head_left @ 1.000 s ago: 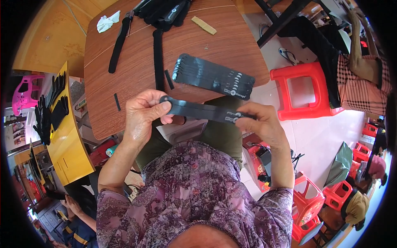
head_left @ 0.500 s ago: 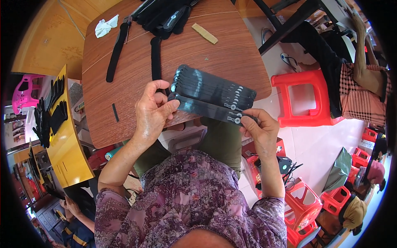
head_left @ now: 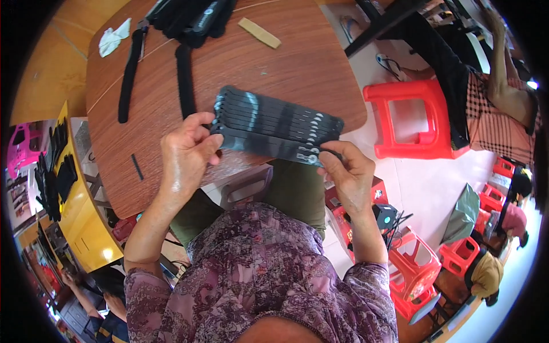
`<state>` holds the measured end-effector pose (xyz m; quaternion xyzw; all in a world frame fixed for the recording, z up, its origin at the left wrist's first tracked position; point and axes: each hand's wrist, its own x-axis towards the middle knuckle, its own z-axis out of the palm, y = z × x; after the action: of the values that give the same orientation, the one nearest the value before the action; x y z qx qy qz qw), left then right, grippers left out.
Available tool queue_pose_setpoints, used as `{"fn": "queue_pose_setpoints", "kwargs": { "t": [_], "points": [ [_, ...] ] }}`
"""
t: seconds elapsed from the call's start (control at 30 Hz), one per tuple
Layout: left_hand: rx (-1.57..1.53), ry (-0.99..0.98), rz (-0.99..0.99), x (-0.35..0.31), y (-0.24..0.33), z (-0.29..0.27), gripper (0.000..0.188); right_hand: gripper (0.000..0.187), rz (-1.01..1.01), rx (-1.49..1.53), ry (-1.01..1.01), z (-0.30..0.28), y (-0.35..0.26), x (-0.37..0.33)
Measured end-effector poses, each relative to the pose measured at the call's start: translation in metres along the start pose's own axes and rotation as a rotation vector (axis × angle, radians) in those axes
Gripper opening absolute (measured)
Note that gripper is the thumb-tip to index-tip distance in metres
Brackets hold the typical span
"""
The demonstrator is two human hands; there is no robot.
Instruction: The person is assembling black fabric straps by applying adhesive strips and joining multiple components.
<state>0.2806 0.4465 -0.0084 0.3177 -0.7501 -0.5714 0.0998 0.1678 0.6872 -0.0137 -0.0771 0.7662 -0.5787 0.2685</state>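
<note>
A fanned stack of flat black straps with pale printed marks is held over the near edge of the brown wooden table. My left hand pinches its left end between thumb and fingers. My right hand grips the right end of the nearest straps, thumb on top. The straps overlap like steps, so most of each lower one is hidden. Just beyond my left hand lies a loose black strap. Farther left rests another long black strap, and a short dark strip is left of my left hand.
A heap of black straps sits at the table's far side, near a tan block and a crumpled white tissue. To the right are a red stool and a seated person. A yellow board stands left.
The view has shifted, so table, hands and straps appear farther left. The nearest straps now lie closer against the rest of the stack. Both hands keep their hold.
</note>
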Motion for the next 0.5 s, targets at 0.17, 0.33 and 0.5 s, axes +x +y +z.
{"fn": "queue_pose_setpoints", "kwargs": {
  "t": [0.17, 0.33, 0.5],
  "points": [
    [-0.017, -0.005, -0.056, 0.002, 0.004, 0.000, 0.029, 0.016, 0.022, 0.014, -0.012, -0.002, -0.002, 0.000],
    [0.020, -0.017, -0.074, 0.002, 0.009, 0.001, 0.028, 0.016, 0.053, -0.007, -0.027, -0.004, -0.003, 0.000],
    [0.047, -0.044, -0.062, 0.003, 0.008, -0.001, 0.027, 0.015, 0.047, 0.023, -0.055, -0.005, 0.001, -0.003]
  ]
}}
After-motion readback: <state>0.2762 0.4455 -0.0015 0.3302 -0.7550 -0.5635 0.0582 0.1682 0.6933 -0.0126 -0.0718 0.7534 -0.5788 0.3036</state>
